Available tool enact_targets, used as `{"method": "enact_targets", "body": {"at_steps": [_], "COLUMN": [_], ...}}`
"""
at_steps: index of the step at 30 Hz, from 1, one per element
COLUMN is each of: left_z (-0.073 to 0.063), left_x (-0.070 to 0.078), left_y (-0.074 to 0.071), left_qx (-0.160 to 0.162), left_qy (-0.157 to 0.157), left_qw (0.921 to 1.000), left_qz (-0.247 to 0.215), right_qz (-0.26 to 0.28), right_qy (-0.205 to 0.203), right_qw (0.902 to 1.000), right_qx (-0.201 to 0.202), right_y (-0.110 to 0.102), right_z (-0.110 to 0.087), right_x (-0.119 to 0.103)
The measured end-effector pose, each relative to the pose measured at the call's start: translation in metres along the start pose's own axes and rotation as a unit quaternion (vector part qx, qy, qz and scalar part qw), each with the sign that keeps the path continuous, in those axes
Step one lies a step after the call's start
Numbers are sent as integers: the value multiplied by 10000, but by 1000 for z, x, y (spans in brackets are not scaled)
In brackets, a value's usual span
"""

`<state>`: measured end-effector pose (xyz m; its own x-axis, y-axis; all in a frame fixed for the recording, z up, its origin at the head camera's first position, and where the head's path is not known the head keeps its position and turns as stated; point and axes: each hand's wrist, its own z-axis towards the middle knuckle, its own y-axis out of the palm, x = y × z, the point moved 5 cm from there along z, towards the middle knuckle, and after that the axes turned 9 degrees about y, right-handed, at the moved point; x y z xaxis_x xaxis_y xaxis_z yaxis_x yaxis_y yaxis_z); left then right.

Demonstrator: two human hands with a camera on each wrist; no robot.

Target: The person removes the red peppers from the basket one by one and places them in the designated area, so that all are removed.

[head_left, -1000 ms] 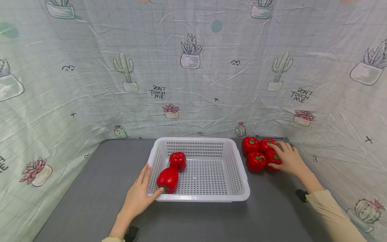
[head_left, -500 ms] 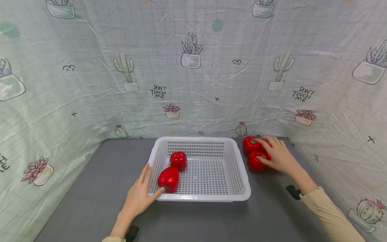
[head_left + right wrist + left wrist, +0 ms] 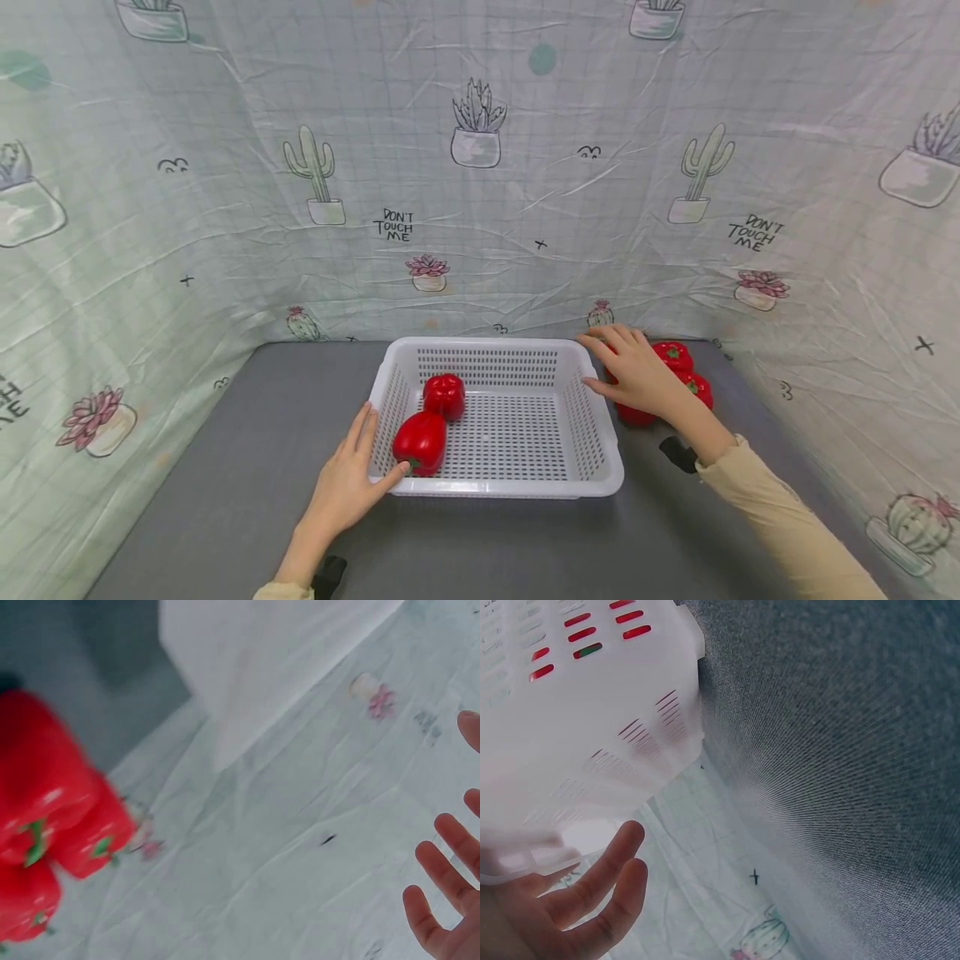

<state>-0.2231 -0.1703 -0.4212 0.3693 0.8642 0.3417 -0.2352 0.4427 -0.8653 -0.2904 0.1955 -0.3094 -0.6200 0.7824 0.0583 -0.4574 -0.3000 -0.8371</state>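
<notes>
Peppers (image 3: 422,442), glossy red and lobed, sat two together at the left inside the white perforated plastic basket (image 3: 498,489). The right hand (image 3: 630,372) had just shifted left, empty, across the green-stemmed red pepper cluster (image 3: 672,356) on the matte dark-grey worktop (image 3: 487,550) to the basket's right rim, fingers spread, so the count inside stood unchanged. The left hand (image 3: 345,483) rested, fingers extended, at the near-left corner. Behind hung a creased, pale cactus-print sheet (image 3: 525,200).

The dark grey table (image 3: 510,550) bears 1 white basket (image 3: 495,488) and, just to its right, 4 red peppers (image 3: 671,360).
</notes>
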Motion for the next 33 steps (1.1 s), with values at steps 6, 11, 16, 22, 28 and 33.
{"method": "enact_targets", "body": {"at_steps": [6,11,16,22,28,33], "left_z": [0,0,0,-1,-1,-1], "left_x": [1,1,0,0,-1,1], "left_y": [0,1,1,0,1,0], "left_qx": [25,22,67,91,-7,-61], "left_qy": [28,17,32,57,-7,-37], "left_qw": [10000,10000,10000,9999,10000,9999], "left_qz": [-37,-30,21,2,28,123], "right_qz": [93,173,225,370,451,334], "right_qy": [-284,-368,-427,-422,-273,-292], "right_qw": [9996,9991,9987,9978,9958,9924], "right_qx": [-28,-71,-136,-348,-752,-1147], "right_y": [7,13,25,46,74,100], "right_z": [24,42,61,79,92,99], "right_x": [-24,-42,-59,-78,-95,-109]}}
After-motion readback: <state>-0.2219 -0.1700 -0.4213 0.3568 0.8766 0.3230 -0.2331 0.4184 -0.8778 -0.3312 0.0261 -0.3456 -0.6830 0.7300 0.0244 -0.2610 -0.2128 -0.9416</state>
